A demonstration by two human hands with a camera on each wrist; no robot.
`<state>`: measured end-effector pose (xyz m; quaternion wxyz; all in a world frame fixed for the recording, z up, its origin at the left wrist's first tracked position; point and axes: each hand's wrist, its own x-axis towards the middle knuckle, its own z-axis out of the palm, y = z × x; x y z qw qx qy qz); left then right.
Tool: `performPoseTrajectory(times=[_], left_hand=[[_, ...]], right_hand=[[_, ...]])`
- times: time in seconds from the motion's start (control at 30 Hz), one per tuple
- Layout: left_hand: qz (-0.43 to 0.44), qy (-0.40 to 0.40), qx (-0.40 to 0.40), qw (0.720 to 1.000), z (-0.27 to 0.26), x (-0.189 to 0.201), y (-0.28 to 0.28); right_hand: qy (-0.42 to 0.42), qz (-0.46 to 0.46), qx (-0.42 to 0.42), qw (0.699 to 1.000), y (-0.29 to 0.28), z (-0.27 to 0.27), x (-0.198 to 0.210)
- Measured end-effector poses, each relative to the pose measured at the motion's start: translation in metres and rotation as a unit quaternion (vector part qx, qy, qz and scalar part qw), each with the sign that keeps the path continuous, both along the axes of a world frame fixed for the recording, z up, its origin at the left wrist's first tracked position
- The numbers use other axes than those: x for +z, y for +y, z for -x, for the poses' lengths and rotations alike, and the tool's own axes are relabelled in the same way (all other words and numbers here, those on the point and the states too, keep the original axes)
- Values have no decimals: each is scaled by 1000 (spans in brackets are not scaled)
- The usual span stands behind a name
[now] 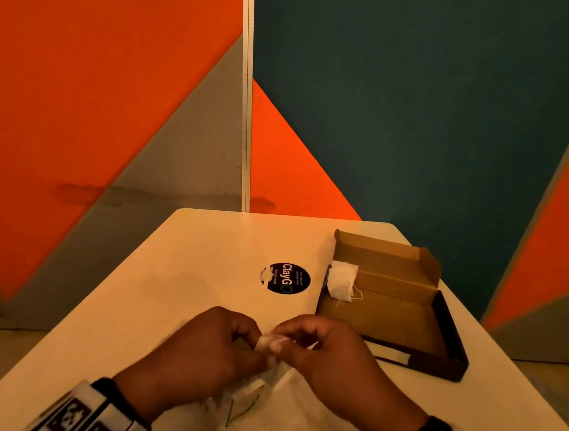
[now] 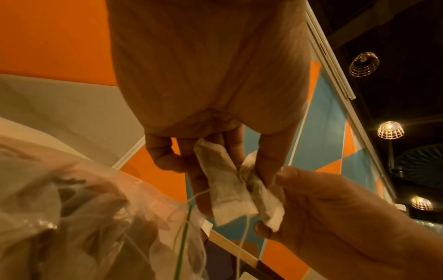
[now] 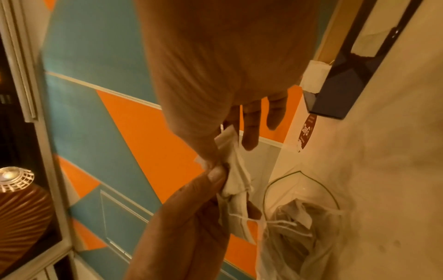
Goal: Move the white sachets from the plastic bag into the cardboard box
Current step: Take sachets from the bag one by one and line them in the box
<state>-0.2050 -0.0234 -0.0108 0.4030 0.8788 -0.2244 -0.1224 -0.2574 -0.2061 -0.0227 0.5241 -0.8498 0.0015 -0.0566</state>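
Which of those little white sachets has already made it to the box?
The white sachet propped at the open brown cardboard box's far left corner. The others are pinched between both hands or still in the clear plastic bag.

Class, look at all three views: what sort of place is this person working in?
Probably a cafe or food court: a small table bears a round "ClayGo" clean-up sticker, bright geometric wall panels stand behind, and caged pendant lamps hang from a dark ceiling.
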Motion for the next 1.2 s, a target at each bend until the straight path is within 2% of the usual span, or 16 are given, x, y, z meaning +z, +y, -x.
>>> performPoseTrajectory(times=[0.17, 0.5, 0.6, 0.73, 0.83, 0.87, 0.93, 1.0, 1.07, 1.13, 1.2], left_hand=[[-18, -3, -8, 1000, 0, 6, 1], [-65, -2, -13, 998, -2, 11, 10], [-68, -5, -12, 998, -5, 10, 13], [-66, -10, -13, 998, -7, 9, 17], [-63, -10, -11, 998, -9, 8, 21], [-66, -13, -13, 998, -10, 8, 21], [-81, -29, -14, 996, -11, 7, 20], [-105, -52, -21, 993, -10, 7, 17], [-129, -75, -39, 988, -10, 7, 13], [-152, -94, -57, 982, -10, 9, 10], [-177, -117, -66, 975, -9, 12, 8]], right_hand=[[-10, -25, -27, 999, -3, -4, 0], [7, -159, -91, 983, -20, -2, 1], [24, -203, -129, 970, -29, -4, 1], [45, -288, -197, 936, -43, -4, 0], [39, -298, -259, 918, -54, -4, 2], [25, -283, -277, 918, -55, -4, 4], [-22, -198, -276, 940, -51, -1, 6], [-46, -88, -184, 978, -41, 4, 7], [-6, 18, -40, 999, -26, 7, 7], [25, 144, 51, 988, -15, 7, 5], [30, 201, 65, 977, -11, 5, 4]])
